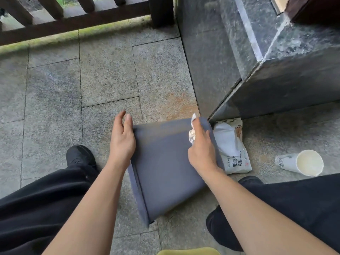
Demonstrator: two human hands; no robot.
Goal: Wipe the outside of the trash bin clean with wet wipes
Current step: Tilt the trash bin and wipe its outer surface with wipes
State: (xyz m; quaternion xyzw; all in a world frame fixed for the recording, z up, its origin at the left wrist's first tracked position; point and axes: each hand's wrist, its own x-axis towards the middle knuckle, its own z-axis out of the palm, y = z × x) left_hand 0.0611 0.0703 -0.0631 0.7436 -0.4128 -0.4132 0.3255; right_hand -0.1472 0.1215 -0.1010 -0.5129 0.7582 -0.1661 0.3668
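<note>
A grey trash bin (165, 162) lies on its side on the stone-tiled floor (55, 89), between the person's black-trousered legs (36, 208), its rim end nearest the camera and its base pointing away. The left hand (122, 142) rests against the bin's left side near the base, fingers straight and relaxed, holding nothing. The right hand (201, 146) presses on the bin's upper right side, its fingers curled round a crumpled white wet wipe (192, 134). Touching the bin's right edge lies a white pack of wet wipes (233, 150), its flap lifted. Further right of the bin a paper cup (303, 162) lies tipped over. A black shoe (80, 156) stands left of the bin. Beyond the bin's far right corner rises a dark polished stone block (257, 61); far beyond the bin runs a dark wooden railing (73, 21).
</note>
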